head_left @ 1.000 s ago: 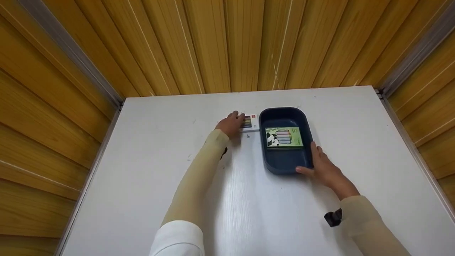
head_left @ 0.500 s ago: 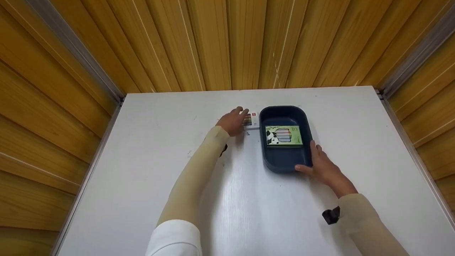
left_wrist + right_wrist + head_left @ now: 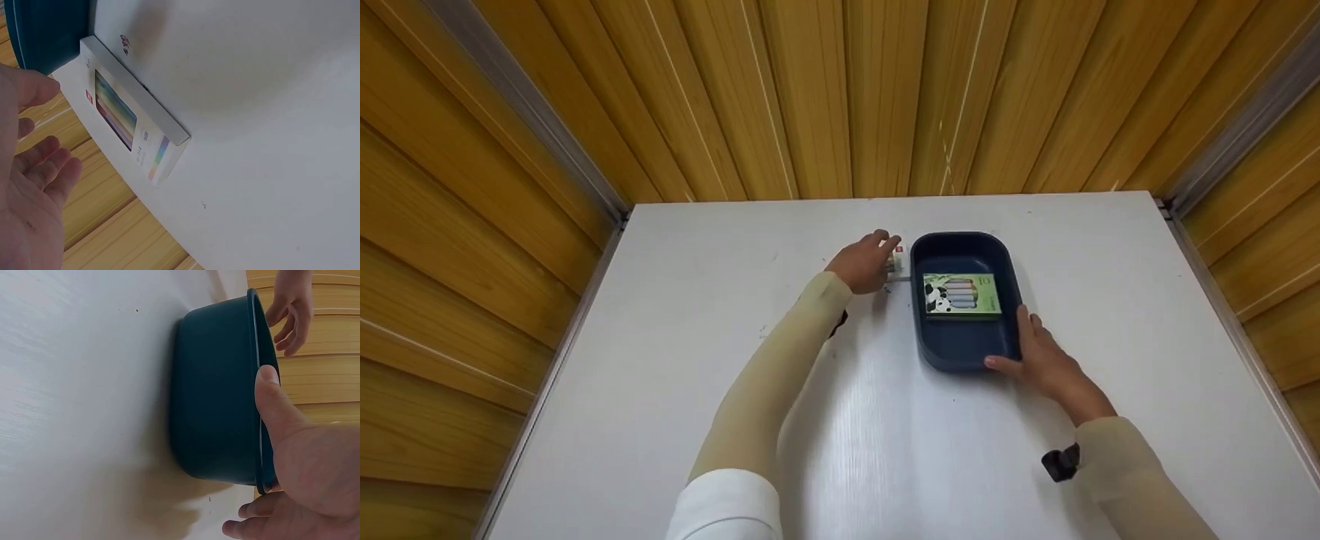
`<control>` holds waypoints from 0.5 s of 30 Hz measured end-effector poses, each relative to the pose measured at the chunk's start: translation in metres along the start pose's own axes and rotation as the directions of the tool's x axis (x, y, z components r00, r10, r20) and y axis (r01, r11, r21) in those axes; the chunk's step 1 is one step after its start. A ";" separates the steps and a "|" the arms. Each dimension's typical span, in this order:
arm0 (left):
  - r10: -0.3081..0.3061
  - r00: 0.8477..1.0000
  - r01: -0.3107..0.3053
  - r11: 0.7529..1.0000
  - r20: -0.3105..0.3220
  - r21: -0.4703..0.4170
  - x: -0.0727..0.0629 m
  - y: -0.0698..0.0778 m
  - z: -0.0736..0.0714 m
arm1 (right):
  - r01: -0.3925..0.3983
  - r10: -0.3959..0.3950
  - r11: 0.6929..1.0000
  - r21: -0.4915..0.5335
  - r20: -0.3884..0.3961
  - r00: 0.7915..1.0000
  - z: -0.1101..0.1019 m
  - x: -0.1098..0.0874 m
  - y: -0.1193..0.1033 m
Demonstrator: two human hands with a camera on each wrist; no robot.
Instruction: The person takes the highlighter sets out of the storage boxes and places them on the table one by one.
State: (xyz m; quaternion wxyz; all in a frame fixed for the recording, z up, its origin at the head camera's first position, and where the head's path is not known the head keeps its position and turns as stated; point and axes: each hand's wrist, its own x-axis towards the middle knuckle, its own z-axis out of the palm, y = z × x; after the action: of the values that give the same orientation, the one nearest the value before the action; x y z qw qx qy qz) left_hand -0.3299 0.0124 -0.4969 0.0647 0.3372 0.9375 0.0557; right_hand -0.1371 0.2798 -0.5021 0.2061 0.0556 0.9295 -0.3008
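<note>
A flat white box [image 3: 115,101] with a window showing rows of coloured sticks lies on the table against the left side of a dark blue bin [image 3: 964,349]. My left hand [image 3: 864,262] hovers over this box, its fingers loosely bent and holding nothing; in the head view it hides most of the box. Inside the bin lies a green box [image 3: 962,296] printed with pandas and pastel sticks. My right hand [image 3: 1046,367] rests at the bin's near right corner, thumb [image 3: 269,377] on the rim and straight fingers along the outer right wall.
The white table [image 3: 720,300] carries small dark marks. Wood-panelled walls [image 3: 810,97] rise behind it and at both sides, with metal strips along the corners. The bin's high walls stand right beside the white box.
My left hand has shifted slightly right toward the bin and now covers more of the white box. The right hand stays at the bin's corner, and the head view has tilted a little.
</note>
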 end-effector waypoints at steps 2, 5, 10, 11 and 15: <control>0.023 1.000 -0.023 1.000 -0.013 -0.001 0.000 0.003 -0.003 | 0.003 -0.003 1.000 -0.003 -0.003 1.000 0.000 0.000 0.000; 0.047 0.998 -0.047 0.999 -0.032 0.002 -0.001 0.007 -0.005 | 0.004 -0.004 1.000 0.000 -0.002 1.000 0.000 0.000 0.000; 0.066 0.998 -0.066 0.998 -0.023 0.000 -0.003 0.011 -0.006 | 0.010 -0.010 1.000 -0.005 -0.008 1.000 0.001 0.000 0.000; 0.067 0.998 -0.068 0.998 -0.018 -0.006 -0.003 0.012 -0.006 | 0.013 -0.014 1.000 -0.009 -0.009 1.000 0.001 0.000 0.001; 0.066 0.998 -0.066 0.998 -0.007 -0.008 -0.004 0.013 -0.010 | 0.024 -0.025 1.000 -0.015 -0.009 1.000 -0.002 0.001 0.000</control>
State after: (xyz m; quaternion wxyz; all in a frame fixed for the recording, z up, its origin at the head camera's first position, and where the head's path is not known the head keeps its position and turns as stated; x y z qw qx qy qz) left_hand -0.3205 0.0197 -0.4844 0.0611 0.3675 0.9259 0.0630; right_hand -0.1382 0.2804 -0.5010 0.1985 0.0440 0.9332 -0.2961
